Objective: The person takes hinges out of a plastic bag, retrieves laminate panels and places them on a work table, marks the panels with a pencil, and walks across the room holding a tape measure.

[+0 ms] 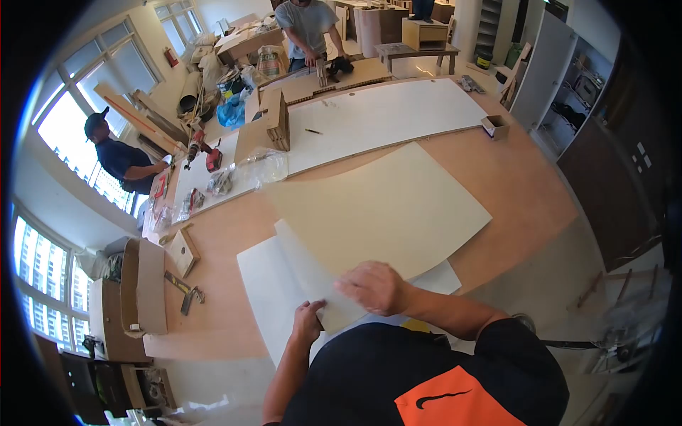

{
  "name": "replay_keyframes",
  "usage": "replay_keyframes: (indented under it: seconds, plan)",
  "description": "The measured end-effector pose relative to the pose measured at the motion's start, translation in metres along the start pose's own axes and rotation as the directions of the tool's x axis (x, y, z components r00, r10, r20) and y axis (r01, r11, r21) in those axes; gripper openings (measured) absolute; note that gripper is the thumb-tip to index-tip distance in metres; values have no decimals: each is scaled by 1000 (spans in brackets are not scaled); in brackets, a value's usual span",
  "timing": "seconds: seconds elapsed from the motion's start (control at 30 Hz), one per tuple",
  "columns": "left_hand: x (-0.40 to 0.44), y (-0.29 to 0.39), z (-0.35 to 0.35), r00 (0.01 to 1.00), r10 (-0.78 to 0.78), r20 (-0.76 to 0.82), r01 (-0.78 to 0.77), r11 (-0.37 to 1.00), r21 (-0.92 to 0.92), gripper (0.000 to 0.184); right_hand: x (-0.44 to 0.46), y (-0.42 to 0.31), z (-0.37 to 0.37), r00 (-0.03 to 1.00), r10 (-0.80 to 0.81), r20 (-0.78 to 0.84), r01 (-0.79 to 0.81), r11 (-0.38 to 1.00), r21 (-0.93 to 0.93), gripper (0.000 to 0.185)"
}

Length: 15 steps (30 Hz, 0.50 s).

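Observation:
A large cream sheet [383,206] lies over a white panel [259,280] at the near side of the table. The sheet's left edge [305,259] is lifted and curls over, showing a paler face. My left hand [309,321] is closed on the near corner of the sheet, thumb and fingers at its edge. My right hand [375,287] is just above the sheet, to the right of my left hand, with the fingers curled and smeared by motion. Whether it holds anything is hidden.
The wooden table [518,184] carries a long white board [398,113], a combination square [183,291], a cordless drill [202,150], plastic bags [263,167] and a small open box [495,128]. A person [305,32] stands across the table; another person [124,156] works at the left.

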State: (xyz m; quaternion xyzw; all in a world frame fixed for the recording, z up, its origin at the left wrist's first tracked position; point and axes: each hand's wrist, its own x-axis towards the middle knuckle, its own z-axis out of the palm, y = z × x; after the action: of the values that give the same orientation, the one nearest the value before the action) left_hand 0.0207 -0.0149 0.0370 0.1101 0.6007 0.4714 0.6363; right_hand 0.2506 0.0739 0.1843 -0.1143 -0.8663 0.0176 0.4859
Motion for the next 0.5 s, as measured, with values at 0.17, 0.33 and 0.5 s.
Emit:
replay_keyframes:
  seconds: [0.17, 0.33, 0.5]
  plan:
    - [0, -2, 14, 987, 62, 148, -33, 981, -190, 26, 20, -4, -41, 993, -1, -120, -10, 996, -87, 27]
    - [13, 3, -6, 990, 90, 109, -71, 984, -161, 22, 39, 2, -79, 973, 18, -229, -67, 976, -205, 24]
    - [15, -3, -30, 994, 46, 98, -18, 961, -276, 26, 61, -31, -86, 994, -48, -96, 38, 994, -105, 25]
